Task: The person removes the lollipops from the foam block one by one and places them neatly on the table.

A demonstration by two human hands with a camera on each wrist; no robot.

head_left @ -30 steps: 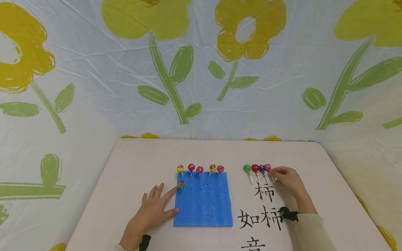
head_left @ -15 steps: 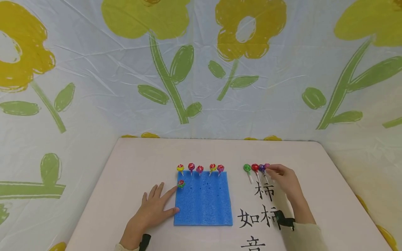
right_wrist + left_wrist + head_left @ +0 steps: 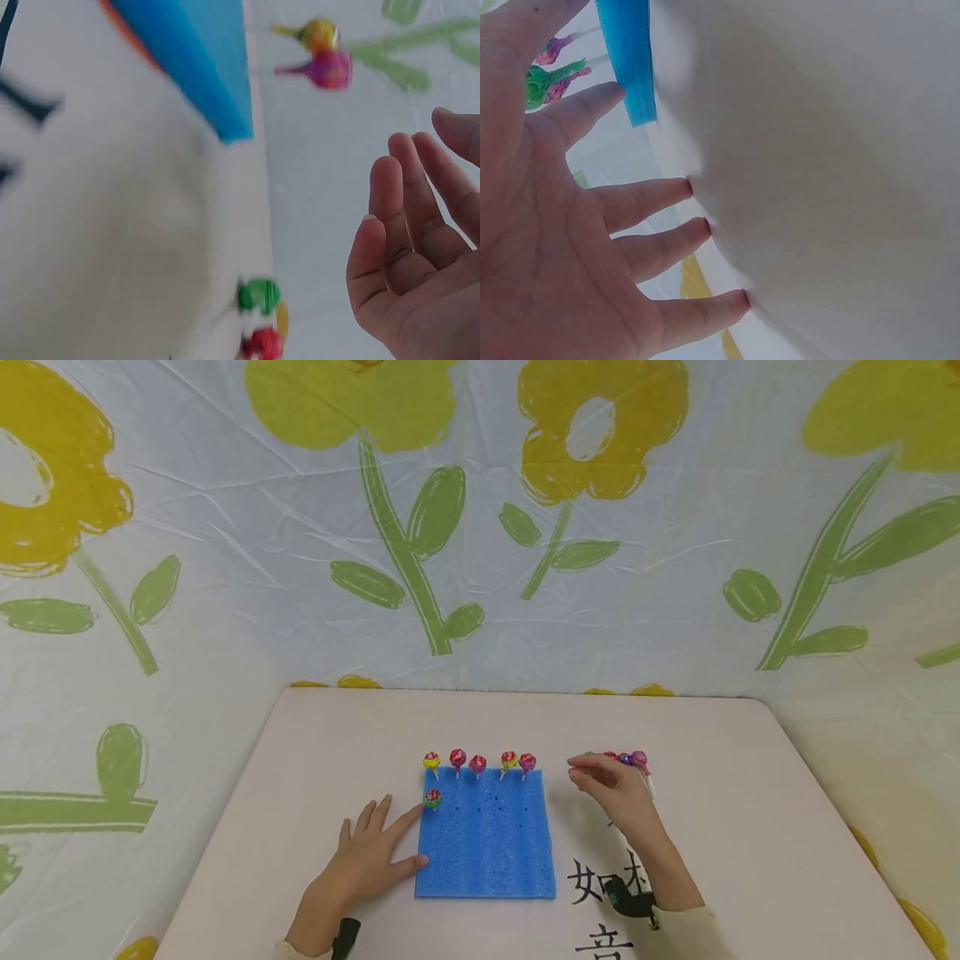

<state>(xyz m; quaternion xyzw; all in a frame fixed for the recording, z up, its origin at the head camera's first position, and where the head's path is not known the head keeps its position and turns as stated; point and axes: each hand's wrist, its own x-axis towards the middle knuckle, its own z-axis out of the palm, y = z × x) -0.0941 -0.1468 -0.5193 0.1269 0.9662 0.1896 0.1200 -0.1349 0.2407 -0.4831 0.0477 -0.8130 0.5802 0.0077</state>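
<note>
The L hand [image 3: 365,853] is lying spread at the L side of the blue foam board [image 3: 487,856]; index tip & thumb are touching its edge, and it is gripping nothing. The R hand [image 3: 621,793] is hovering b/w the board and the loose lollipops, fingers loosely bent, thumb & index near each other; I am seeing nothing in it. Five lollipops [image 3: 477,765] are standing along the board's far edge, and one green-red lollipop [image 3: 432,797] is standing in front, next to the L index. On the table [image 3: 360,727], a green lollipop [image 3: 259,295], red lollipop [image 3: 262,343], purple lollipop [image 3: 625,759] & pink lollipop [image 3: 639,759] are lying close together.

Poss. trouble, in my judgement: the R wrist is passing near the loose sticks, so a low sweep could be rolling them apart. The L index could be knocking the green-red one, b/c it is sitting so close. If the L hand is pushing harder, the light board could be sliding.

In the head view the R hand is mostly covering the green & red ones, plus some black characters [image 3: 589,881]. The R wrist view is blurring, and its edge is cutting the thumb.
</note>
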